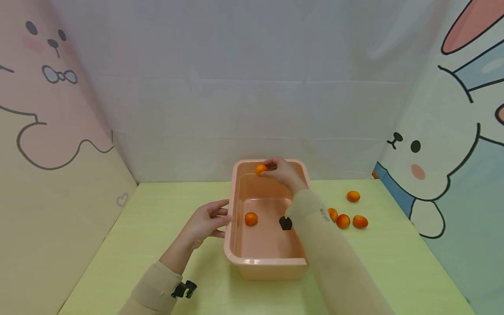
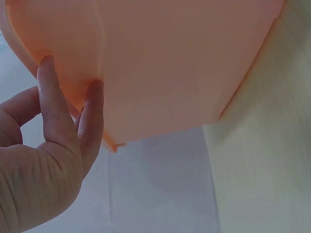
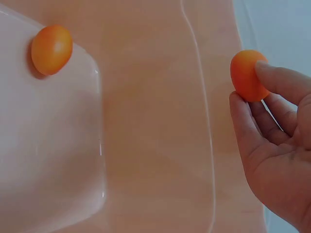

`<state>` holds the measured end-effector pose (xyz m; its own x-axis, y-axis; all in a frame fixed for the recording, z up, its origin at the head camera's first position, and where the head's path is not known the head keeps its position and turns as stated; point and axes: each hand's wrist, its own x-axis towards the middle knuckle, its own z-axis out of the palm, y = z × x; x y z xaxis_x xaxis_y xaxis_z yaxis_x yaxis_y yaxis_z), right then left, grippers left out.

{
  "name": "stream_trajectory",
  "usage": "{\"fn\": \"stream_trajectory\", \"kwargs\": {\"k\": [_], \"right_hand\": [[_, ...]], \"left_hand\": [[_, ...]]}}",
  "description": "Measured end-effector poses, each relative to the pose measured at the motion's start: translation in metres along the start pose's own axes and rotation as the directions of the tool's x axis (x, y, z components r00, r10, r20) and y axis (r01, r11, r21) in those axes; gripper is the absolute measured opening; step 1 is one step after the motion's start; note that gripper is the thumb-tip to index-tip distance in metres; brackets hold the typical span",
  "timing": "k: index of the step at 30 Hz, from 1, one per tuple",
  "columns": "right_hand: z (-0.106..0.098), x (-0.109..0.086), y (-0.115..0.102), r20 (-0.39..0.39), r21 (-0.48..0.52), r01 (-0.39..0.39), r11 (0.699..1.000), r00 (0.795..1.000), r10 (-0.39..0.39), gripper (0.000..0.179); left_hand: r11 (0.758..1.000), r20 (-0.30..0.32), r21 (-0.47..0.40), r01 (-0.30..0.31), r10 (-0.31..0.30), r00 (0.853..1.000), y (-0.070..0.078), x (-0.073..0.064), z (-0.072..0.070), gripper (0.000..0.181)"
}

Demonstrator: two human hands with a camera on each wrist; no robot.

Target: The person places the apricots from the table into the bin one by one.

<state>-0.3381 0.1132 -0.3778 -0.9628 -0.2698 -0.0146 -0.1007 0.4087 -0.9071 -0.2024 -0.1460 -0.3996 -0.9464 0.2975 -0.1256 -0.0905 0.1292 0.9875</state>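
A pink plastic basin [image 1: 271,253] stands on the table, longer front to back. My left hand [image 1: 205,223] holds its left side, thumb at the rim; in the left wrist view the fingertips [image 2: 95,90] press on the outer wall. Over the basin's far end, my right hand [image 1: 281,173] pinches a small, smooth, oval orange fruit [image 3: 245,75] between thumb and fingertips. Another orange fruit [image 1: 251,218] lies on the basin floor, left of the middle. My right forearm hides part of the basin's right side.
Several more orange fruits lie on the table right of the basin, one of them [image 1: 353,196] farther back than the others. The pale table [image 1: 189,192] meets a white backdrop [image 1: 252,109] behind and cartoon-printed panels [image 1: 425,175] at the sides.
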Motion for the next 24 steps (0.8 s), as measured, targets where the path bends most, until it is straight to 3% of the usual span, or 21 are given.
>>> {"fn": "stream_trajectory", "kwargs": {"k": [5,8,16,24], "right_hand": [[0.007,0.000,0.003,0.026,-0.125,0.022,0.992,0.999,-0.019,0.031],[0.012,0.002,0.006,0.023,-0.150,0.014,0.989,1.000,-0.011,0.029],[0.019,0.000,0.020,0.016,-0.034,-0.090,0.995,0.996,0.090,0.033],[0.022,-0.001,0.036,0.050,-0.079,-0.075,0.994,0.996,0.080,0.030]], "left_hand": [[1.000,0.001,-0.002,0.002,-0.002,1.000,0.001,-0.001,0.000,0.061],[1.000,0.000,0.002,-0.004,0.004,1.000,0.002,-0.002,-0.001,0.061],[1.000,0.010,-0.010,-0.017,0.017,1.000,0.002,-0.003,-0.001,0.060],[1.000,0.008,-0.014,-0.013,0.013,1.000,0.001,-0.002,0.000,0.063]]}}
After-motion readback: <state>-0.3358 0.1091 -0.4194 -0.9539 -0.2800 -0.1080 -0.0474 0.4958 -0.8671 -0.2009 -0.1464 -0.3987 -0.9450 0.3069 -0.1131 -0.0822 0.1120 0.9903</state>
